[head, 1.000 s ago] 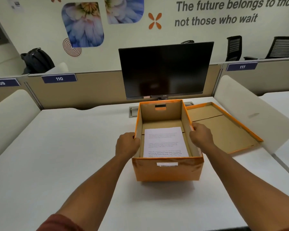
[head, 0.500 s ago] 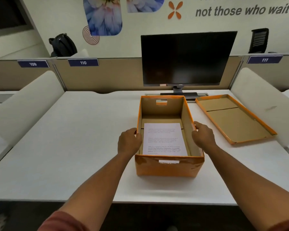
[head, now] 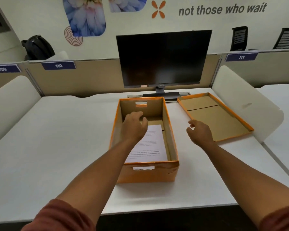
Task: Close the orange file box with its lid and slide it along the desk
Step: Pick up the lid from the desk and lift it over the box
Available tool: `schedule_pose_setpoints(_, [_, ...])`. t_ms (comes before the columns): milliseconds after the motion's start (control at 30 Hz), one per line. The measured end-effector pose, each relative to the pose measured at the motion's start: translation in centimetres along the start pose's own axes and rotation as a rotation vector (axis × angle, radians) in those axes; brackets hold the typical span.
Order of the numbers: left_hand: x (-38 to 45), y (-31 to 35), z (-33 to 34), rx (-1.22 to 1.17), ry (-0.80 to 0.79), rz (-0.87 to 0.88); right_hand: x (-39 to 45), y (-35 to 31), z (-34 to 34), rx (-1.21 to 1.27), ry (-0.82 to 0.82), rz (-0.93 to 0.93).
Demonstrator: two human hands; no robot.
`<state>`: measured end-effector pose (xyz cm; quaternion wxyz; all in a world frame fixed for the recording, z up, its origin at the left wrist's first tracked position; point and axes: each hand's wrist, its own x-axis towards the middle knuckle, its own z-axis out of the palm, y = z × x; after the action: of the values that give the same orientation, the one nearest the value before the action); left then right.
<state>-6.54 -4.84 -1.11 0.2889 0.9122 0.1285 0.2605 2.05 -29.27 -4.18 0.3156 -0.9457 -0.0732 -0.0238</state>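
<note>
The orange file box (head: 147,172) stands open in the middle of the white desk, with a printed sheet of paper (head: 150,144) lying flat inside. Its orange lid (head: 213,115) lies upside down on the desk to the right of the box, brown inside facing up. My left hand (head: 135,125) hovers over the box's open top, fingers loosely curled, holding nothing. My right hand (head: 199,132) is in the air between the box's right wall and the lid, fingers apart, touching neither.
A black monitor (head: 163,59) stands on its base just behind the box. White curved dividers (head: 244,104) flank the desk on the right and on the left (head: 12,99). A beige partition runs along the back. The desk's front edge (head: 157,209) is near me.
Both hands have let go of the box's side walls. The left hand rose over the box opening, and the right hand moved right, toward the lid. The box stayed in place.
</note>
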Motion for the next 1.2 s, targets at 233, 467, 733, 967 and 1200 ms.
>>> schedule_pose_setpoints(233, [2.3,7.9,7.4,-0.168,-0.108,-0.026,3.7,8.4,-2.0,-0.178,-0.091,0.068])
schedule_pose_setpoints(467, [3.6,14.7,13.4,-0.269,-0.185,-0.083,6.0,14.1,-1.7,-0.294,-0.137,0.011])
schedule_pose_setpoints(733, [2.0,16.1,21.0,-0.185,-0.472,-0.323,6.7,16.7,-0.8,-0.402,-0.273,-0.113])
schedule_pose_setpoints(967, [2.2,16.4,22.7,-0.252,-0.561,-0.531,6.7,18.3,-0.8,-0.285,-0.121,-0.257])
schedule_pose_setpoints(1200, [3.2,16.9,23.4,-0.563,-0.623,-0.745,6.6,16.4,-3.0,-0.197,0.180,-0.413])
